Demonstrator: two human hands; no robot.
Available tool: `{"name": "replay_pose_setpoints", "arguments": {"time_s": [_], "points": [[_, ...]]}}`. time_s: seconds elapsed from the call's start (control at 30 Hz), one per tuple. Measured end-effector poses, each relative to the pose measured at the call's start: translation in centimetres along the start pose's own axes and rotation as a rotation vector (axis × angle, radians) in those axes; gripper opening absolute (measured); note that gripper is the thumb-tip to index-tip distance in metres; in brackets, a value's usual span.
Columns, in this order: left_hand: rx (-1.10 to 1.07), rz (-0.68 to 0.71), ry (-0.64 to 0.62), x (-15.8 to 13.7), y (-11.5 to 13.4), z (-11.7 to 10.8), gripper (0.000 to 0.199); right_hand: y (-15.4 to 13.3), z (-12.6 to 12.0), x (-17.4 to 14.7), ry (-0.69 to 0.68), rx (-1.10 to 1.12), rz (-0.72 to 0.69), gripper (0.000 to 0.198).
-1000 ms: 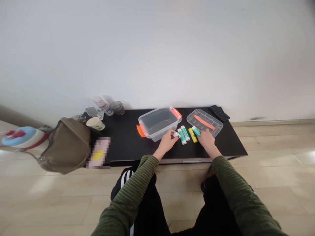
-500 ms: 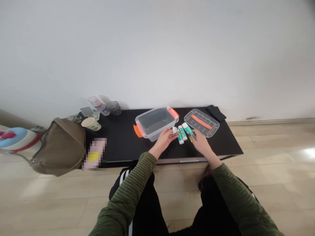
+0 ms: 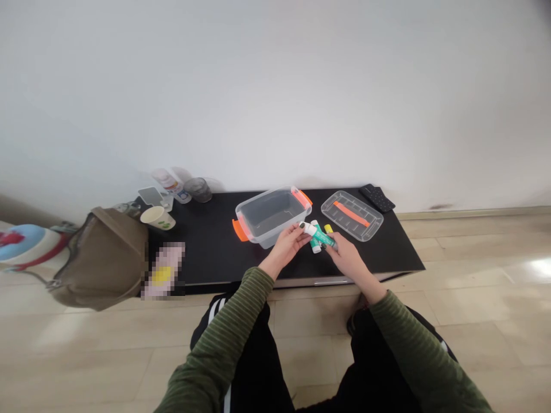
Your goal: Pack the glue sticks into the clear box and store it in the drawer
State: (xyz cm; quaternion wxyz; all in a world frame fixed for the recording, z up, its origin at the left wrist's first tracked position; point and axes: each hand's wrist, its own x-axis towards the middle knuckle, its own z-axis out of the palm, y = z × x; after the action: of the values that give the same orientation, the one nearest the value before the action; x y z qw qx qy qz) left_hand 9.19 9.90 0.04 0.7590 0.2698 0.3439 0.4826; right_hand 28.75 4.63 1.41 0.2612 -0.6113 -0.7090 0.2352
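Observation:
A green and white glue stick (image 3: 323,236) lies tilted between my two hands. My right hand (image 3: 346,256) is closed around its lower end. The fingers of my left hand (image 3: 287,245) pinch the white cap (image 3: 308,228) at its other end; whether the cap is fully seated I cannot tell. Beneath and beside the held stick lie more glue sticks (image 3: 315,247), partly hidden, one showing a yellow end (image 3: 328,228). Just behind my left hand stands a clear plastic box (image 3: 262,235) with orange latches. Its clear lid (image 3: 370,230) with an orange handle lies to the right.
Everything stands on a black cabinet (image 3: 206,252) against the wall. At its left are a paper cup (image 3: 158,218), a dark glass (image 3: 198,190), a spray bottle (image 3: 172,186) and a brown bag (image 3: 103,258). A dark patterned object (image 3: 377,198) lies at the back right.
My right hand has lifted the glue stick and brought it left to the white cap in my left hand. The left hand has hardly moved.

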Motion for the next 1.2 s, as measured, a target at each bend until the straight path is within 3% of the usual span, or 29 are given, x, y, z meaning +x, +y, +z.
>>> {"name": "replay_pose_setpoints", "arguments": {"time_s": [0.27,0.67,0.93,1.07,1.2], "points": [[0.079,0.066,0.031,0.1,-0.7,-0.2,0.028,0.4,0.2,-0.3,0.012,-0.099,-0.018,0.032],[0.081,0.028,0.053,0.3,-0.8,-0.2,0.029,0.2,0.1,-0.6,0.028,-0.13,-0.025,0.035],[0.118,0.018,-0.023,-0.3,-1.0,0.1,0.033,-0.1,0.2,-1.4,0.067,-0.074,-0.057,0.035],[0.166,0.018,-0.049,-0.3,-1.1,0.2,0.036,0.0,-0.1,-1.4,-0.02,0.047,0.039,0.032],[0.275,0.006,-0.038,0.0,-1.4,0.4,0.043,0.1,0.0,-1.0,-0.139,0.04,0.039,0.02]]}}
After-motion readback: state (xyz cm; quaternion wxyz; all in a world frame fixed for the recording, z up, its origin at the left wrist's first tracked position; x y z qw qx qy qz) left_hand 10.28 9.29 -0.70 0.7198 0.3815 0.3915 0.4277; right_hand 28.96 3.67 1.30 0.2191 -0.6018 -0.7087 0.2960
